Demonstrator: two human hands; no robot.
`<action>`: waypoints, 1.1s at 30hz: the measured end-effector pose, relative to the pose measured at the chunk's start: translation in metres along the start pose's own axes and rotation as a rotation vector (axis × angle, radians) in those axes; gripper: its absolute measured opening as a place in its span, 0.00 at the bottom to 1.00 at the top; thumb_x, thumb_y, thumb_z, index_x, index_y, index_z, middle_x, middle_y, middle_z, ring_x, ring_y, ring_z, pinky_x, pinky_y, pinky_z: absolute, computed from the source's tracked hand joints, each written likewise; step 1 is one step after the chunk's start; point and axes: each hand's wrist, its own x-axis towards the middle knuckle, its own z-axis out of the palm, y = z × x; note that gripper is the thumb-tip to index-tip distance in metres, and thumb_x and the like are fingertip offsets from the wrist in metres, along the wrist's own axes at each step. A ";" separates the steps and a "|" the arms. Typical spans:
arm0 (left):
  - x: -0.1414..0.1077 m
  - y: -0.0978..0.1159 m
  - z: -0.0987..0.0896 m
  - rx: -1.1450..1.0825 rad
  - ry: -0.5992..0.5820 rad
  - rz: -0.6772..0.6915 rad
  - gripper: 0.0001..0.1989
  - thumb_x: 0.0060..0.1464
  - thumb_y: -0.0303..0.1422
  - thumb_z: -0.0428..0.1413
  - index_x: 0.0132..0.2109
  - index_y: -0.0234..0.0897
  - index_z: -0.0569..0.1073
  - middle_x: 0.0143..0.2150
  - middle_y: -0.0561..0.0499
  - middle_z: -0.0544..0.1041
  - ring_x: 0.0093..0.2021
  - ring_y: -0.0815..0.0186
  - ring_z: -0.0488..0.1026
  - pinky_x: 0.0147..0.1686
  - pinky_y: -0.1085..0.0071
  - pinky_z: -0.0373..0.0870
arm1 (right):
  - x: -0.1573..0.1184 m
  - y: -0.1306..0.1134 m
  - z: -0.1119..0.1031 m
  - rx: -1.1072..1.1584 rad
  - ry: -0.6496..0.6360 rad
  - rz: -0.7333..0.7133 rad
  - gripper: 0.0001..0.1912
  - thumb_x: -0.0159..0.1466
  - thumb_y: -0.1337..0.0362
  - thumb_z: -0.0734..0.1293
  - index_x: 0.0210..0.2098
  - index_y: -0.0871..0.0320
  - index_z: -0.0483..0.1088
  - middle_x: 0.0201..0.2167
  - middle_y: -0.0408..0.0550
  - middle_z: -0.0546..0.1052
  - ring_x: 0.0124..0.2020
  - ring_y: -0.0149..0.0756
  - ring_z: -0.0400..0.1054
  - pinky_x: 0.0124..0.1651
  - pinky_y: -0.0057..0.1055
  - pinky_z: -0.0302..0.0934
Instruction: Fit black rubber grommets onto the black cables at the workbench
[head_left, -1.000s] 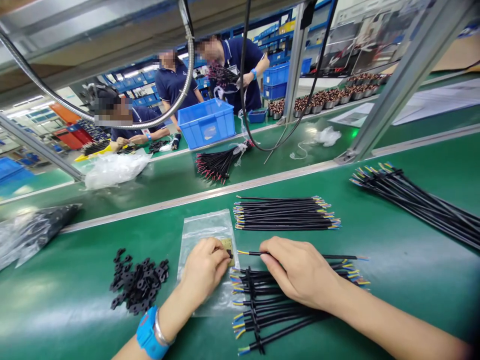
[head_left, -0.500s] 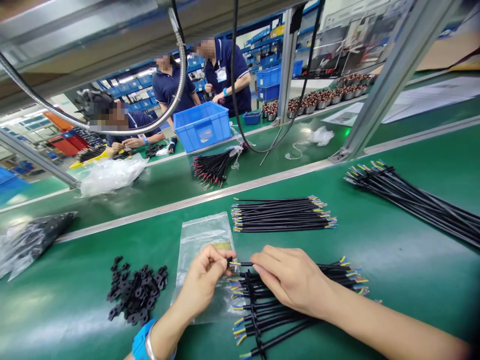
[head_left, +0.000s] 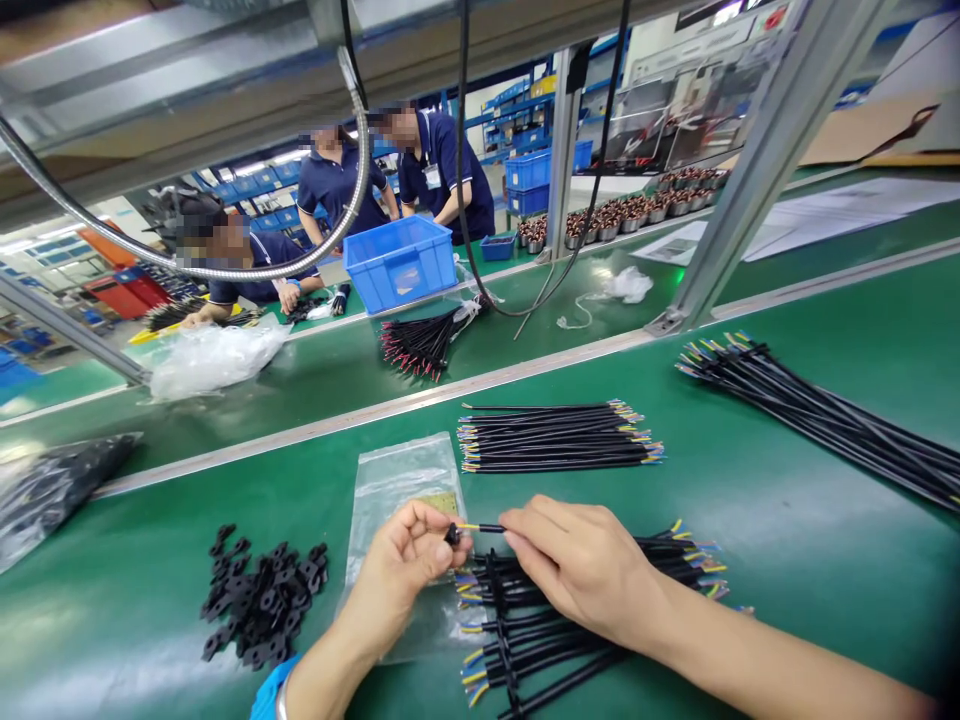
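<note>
A bright blue band [head_left: 268, 688] and slim silver bangle [head_left: 282, 698] circle the left wrist [head_left: 311, 675]; hands [head_left: 589, 565] and forearms [head_left: 757, 638] are bare.

From here, the right hand [head_left: 581, 560] hides much of the held cable [head_left: 491, 528] from me, and the cable bundle [head_left: 817, 415] at right is cut off.

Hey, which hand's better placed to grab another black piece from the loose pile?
Probably the left hand: it's nearer the pile, though it's already pinching a small black piece. The right hand is farther off, holding a cable.
</note>
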 end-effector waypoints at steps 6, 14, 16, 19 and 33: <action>0.001 -0.001 -0.002 -0.044 0.003 -0.003 0.14 0.47 0.33 0.68 0.39 0.36 0.73 0.41 0.51 0.78 0.39 0.70 0.78 0.43 0.75 0.73 | 0.000 0.000 -0.001 0.016 -0.056 -0.033 0.11 0.70 0.67 0.56 0.40 0.59 0.71 0.26 0.44 0.69 0.25 0.32 0.61 0.30 0.29 0.54; 0.003 -0.004 -0.005 0.026 -0.007 -0.011 0.14 0.42 0.28 0.69 0.36 0.35 0.74 0.41 0.51 0.81 0.37 0.71 0.79 0.42 0.76 0.74 | 0.000 0.001 -0.004 0.011 -0.055 -0.039 0.11 0.69 0.68 0.58 0.40 0.59 0.71 0.26 0.44 0.69 0.25 0.32 0.60 0.29 0.31 0.52; 0.003 -0.003 -0.003 0.017 0.013 -0.008 0.14 0.42 0.28 0.70 0.35 0.35 0.74 0.40 0.50 0.82 0.36 0.71 0.79 0.41 0.77 0.74 | 0.000 0.001 -0.004 0.017 -0.048 -0.054 0.11 0.69 0.67 0.58 0.40 0.59 0.71 0.25 0.43 0.68 0.24 0.32 0.59 0.29 0.31 0.52; 0.002 -0.002 -0.002 -0.006 0.039 0.016 0.14 0.42 0.29 0.70 0.35 0.35 0.74 0.39 0.51 0.82 0.35 0.73 0.78 0.39 0.79 0.73 | 0.000 0.000 -0.004 0.023 -0.053 -0.073 0.11 0.69 0.68 0.57 0.39 0.59 0.72 0.25 0.43 0.68 0.24 0.32 0.59 0.28 0.30 0.52; -0.002 -0.006 -0.004 0.057 0.018 0.044 0.12 0.42 0.26 0.69 0.35 0.36 0.75 0.40 0.50 0.82 0.37 0.70 0.78 0.41 0.76 0.75 | -0.001 -0.004 -0.007 0.055 0.005 -0.089 0.10 0.69 0.68 0.58 0.38 0.59 0.71 0.25 0.43 0.67 0.24 0.32 0.57 0.28 0.31 0.50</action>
